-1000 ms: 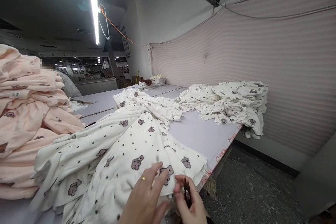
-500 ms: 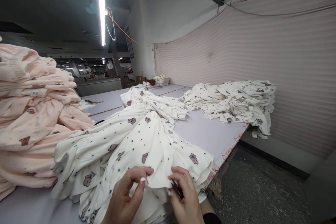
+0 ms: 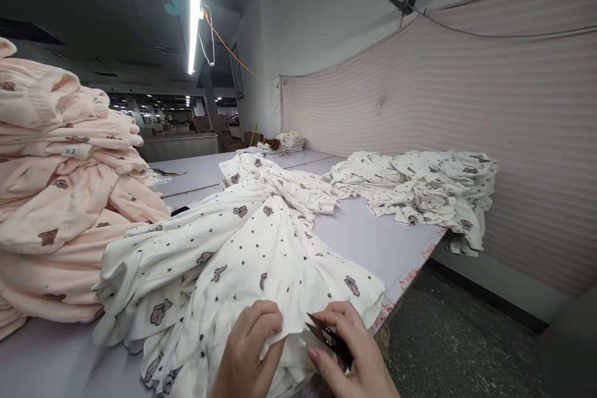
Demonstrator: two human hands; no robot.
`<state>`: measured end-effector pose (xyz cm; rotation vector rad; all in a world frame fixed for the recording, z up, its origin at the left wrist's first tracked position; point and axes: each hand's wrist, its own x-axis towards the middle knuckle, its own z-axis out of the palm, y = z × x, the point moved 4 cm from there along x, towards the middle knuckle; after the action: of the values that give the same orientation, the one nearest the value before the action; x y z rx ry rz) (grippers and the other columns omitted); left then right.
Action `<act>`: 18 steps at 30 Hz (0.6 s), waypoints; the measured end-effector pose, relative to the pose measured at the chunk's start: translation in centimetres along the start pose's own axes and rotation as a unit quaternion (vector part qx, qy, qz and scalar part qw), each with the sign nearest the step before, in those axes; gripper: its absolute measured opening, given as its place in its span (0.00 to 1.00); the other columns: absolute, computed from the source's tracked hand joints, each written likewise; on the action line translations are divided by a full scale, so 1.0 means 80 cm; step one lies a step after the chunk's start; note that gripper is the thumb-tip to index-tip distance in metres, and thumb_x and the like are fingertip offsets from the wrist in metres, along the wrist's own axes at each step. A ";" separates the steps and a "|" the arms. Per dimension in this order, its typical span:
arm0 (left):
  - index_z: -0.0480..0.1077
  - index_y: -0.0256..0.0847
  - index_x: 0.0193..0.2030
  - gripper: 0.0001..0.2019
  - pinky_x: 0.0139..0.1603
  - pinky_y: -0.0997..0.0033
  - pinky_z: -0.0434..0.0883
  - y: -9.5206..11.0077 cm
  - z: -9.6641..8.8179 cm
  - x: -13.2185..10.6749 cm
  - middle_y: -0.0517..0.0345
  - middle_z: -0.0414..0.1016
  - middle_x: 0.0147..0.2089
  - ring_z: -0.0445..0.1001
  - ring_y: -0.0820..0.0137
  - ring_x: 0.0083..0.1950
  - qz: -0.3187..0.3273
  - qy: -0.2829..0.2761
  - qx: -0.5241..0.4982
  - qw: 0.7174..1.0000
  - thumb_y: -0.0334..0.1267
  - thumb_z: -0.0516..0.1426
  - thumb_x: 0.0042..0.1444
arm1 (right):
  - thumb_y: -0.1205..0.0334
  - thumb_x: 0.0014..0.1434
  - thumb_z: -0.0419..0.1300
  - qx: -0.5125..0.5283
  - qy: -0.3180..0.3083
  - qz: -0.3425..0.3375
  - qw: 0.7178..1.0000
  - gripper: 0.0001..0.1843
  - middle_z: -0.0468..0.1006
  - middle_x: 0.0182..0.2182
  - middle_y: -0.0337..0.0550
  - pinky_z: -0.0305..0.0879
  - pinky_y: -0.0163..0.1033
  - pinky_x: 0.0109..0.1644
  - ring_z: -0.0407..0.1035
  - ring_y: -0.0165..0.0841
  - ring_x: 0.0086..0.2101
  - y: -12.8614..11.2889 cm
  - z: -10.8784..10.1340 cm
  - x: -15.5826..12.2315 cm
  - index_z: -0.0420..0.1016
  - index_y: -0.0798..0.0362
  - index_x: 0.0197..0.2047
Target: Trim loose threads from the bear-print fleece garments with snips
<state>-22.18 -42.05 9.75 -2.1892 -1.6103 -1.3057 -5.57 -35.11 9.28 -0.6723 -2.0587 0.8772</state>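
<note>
A white garment [image 3: 242,255] printed with small bears and dots lies spread on the grey table [image 3: 368,242] in front of me. My left hand [image 3: 249,351] pinches the near hem of this garment, fingers closed on the cloth. My right hand [image 3: 357,357] is closed on small black thread snips [image 3: 326,336], whose blades point left at the pinched hem. The two hands are close together at the table's near edge.
A tall stack of pink bear-print garments [image 3: 60,186] stands at the left. A second heap of white printed garments [image 3: 420,189] lies at the far right, hanging over the table edge. A striped pink cloth wall [image 3: 489,112] runs along the right. Dark floor [image 3: 466,348] lies beside the table.
My left hand went from lying flat on the cloth to pinching the hem. The snips in my right hand now point at that hem. The view shifted slightly left.
</note>
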 end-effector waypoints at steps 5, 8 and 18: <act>0.60 0.41 0.38 0.12 0.40 0.66 0.67 0.006 0.000 0.006 0.55 0.69 0.38 0.68 0.67 0.39 0.031 0.004 0.005 1.000 0.19 0.48 0.56 | 0.60 0.62 0.55 -0.007 -0.077 0.012 0.997 0.12 0.74 0.37 0.45 0.68 0.35 0.40 0.72 0.35 0.38 -0.009 -0.006 0.004 0.76 0.49 0.47; 0.60 0.41 0.37 0.11 0.41 0.66 0.67 0.008 0.000 0.010 0.55 0.70 0.37 0.68 0.67 0.39 0.038 0.011 0.006 0.999 0.19 0.49 0.55 | 0.60 0.61 0.56 -0.007 -0.077 0.025 0.997 0.12 0.76 0.36 0.45 0.67 0.35 0.39 0.73 0.35 0.37 -0.010 -0.004 0.009 0.78 0.50 0.45; 0.62 0.41 0.36 0.12 0.38 0.66 0.68 0.011 -0.004 0.018 0.53 0.70 0.37 0.68 0.66 0.39 0.056 0.032 -0.023 0.998 0.18 0.51 0.54 | 0.60 0.60 0.57 0.012 -0.066 0.015 0.998 0.12 0.76 0.38 0.46 0.68 0.35 0.40 0.73 0.35 0.38 -0.004 -0.011 0.009 0.78 0.48 0.46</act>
<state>-21.54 -41.56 11.31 -2.2049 -1.4261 -1.3787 -5.33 -34.47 10.23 -0.6489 -2.1564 0.9846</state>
